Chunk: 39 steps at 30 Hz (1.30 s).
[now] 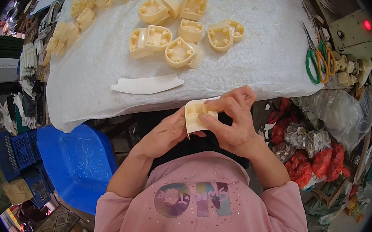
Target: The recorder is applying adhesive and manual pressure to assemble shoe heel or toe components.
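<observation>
Fingers (226,104) of the right hand (235,123) are half curled over a small cream cup (195,122), the thumb pressed inside it and the forefinger at its far rim, with only the cup's thickness between them. The left hand (166,132) closes around the cup's left outer side and steadies it; its fingertips are partly hidden behind the wall, so how tightly they press I cannot tell. The cup is held just off the near edge of the table (253,73), on the wearer's side, its hollow turned up. A thin white edging (197,100) shows along its outer wall, and I judge the step in hand to be fitting a white strip around the cup and pressing it flat. A loose white strip (148,84) lies on the table close to its near edge, and more cream pieces (179,52) sit toward the table's far side, some leaning together. Scissors (312,63) lie at the table's right edge, and a blue tub (76,163) stands below its left front corner. The next move probably calls for the left hand to keep the cup steady while the right thumb and forefinger work along the wall, evenly, without creasing the edging.
</observation>
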{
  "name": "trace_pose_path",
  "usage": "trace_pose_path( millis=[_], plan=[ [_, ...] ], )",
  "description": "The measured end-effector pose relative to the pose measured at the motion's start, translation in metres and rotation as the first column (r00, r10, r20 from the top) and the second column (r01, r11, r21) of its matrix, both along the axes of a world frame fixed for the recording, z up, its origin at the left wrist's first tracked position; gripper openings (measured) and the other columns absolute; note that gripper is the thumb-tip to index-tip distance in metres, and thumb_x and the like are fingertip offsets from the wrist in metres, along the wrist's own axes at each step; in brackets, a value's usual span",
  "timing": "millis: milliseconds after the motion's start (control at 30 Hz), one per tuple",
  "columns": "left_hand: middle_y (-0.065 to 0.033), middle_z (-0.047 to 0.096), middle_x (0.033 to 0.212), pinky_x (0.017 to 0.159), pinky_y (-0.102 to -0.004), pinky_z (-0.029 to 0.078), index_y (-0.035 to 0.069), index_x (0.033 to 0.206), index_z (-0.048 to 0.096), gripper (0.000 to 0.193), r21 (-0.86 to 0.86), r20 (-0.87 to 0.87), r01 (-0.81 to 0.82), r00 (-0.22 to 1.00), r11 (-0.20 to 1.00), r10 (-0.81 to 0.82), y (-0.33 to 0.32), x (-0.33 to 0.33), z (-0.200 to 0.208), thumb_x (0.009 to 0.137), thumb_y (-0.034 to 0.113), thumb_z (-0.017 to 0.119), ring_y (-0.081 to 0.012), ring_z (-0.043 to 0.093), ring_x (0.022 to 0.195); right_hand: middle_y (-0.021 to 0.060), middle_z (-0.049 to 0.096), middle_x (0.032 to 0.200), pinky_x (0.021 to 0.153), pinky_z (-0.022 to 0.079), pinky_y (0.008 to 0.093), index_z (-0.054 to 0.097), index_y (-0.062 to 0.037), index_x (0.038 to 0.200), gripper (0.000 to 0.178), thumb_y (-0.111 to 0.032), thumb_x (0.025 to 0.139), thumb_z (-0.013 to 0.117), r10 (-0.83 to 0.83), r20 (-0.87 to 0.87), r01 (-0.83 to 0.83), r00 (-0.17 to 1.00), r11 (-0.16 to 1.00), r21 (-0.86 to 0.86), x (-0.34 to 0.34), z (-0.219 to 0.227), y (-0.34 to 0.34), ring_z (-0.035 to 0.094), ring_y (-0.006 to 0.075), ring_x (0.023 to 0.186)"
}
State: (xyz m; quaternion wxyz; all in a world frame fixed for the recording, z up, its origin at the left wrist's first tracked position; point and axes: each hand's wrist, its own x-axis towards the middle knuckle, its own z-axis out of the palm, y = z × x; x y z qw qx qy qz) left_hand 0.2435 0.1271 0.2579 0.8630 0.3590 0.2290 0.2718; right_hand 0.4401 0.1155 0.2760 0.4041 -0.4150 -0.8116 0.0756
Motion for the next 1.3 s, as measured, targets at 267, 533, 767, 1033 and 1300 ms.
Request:
trace_pose_path(
  millis=[267, 533, 767, 1033, 1300],
  plan=[
    [-0.0123, 0.051, 0.115, 0.088, -0.0347, 0.046, 0.001, 0.125, 0.04, 0.065, -0.172, -0.017, -0.027, 1.0, 0.985, 0.024, -0.002, 0.008, 0.005, 0.08, 0.044, 0.059, -0.0227, 0.053, 0.105, 0.0024, 0.051, 0.087, 0.076, 0.028, 0.0431, 0.062, -0.0154, 0.096, 0.04, -0.016, 0.058, 0.073, 0.135, -0.058, -0.139, 0.989, 0.988, -0.067, 0.001, 0.002, 0.0, 0.048, 0.0191, 0.08],
    [-0.0073, 0.052, 0.105, 0.085, -0.0258, 0.043, 0.001, 0.115, 0.045, 0.063, -0.042, -0.171, -0.082, 0.983, 0.996, 0.074, -0.003, 0.013, 0.005, 0.073, 0.045, 0.061, -0.0114, 0.052, 0.096, 0.0021, 0.048, 0.081, 0.072, 0.026, 0.0406, 0.062, -0.0141, 0.091, 0.036, -0.001, 0.057, 0.066, 0.157, -0.059, -0.163, 0.986, 0.979, -0.123, -0.001, 0.005, 0.0, 0.045, 0.0189, 0.075],
    [-0.0082, 0.051, 0.103, 0.081, -0.0261, 0.043, -0.001, 0.126, 0.04, 0.073, 0.236, -0.225, -0.29, 0.912, 0.927, 0.343, -0.003, 0.016, 0.011, 0.081, 0.054, 0.061, -0.0139, 0.052, 0.092, 0.0002, 0.051, 0.083, 0.075, 0.027, 0.0416, 0.063, -0.0164, 0.091, 0.033, -0.003, 0.061, 0.067, 0.109, -0.058, -0.115, 0.992, 0.986, -0.12, 0.006, 0.004, 0.005, 0.047, 0.0186, 0.076],
    [-0.0107, 0.058, 0.087, 0.066, -0.0255, 0.044, -0.005, 0.099, 0.059, 0.031, 0.841, -0.108, -0.322, 0.688, 0.435, 0.718, -0.019, 0.009, 0.014, 0.082, 0.019, 0.07, -0.0153, 0.054, 0.075, 0.0011, 0.049, 0.081, 0.076, 0.027, 0.043, 0.063, -0.0161, 0.093, 0.033, -0.005, 0.062, 0.068, 0.002, 0.041, 0.003, 0.999, 0.993, -0.115, 0.004, 0.008, 0.002, 0.047, 0.0192, 0.077],
    [-0.0113, 0.061, 0.08, 0.064, -0.0253, 0.044, -0.005, 0.084, 0.061, 0.005, 0.881, -0.173, -0.281, 0.56, 0.382, 0.81, -0.017, 0.015, 0.02, 0.083, -0.001, 0.062, -0.0151, 0.056, 0.071, 0.0024, 0.044, 0.077, 0.076, 0.025, 0.0421, 0.062, -0.013, 0.097, 0.037, -0.002, 0.062, 0.066, 0.018, 0.103, 0.005, 0.994, 0.976, -0.218, 0.0, 0.01, -0.001, 0.045, 0.02, 0.077]
  ],
)
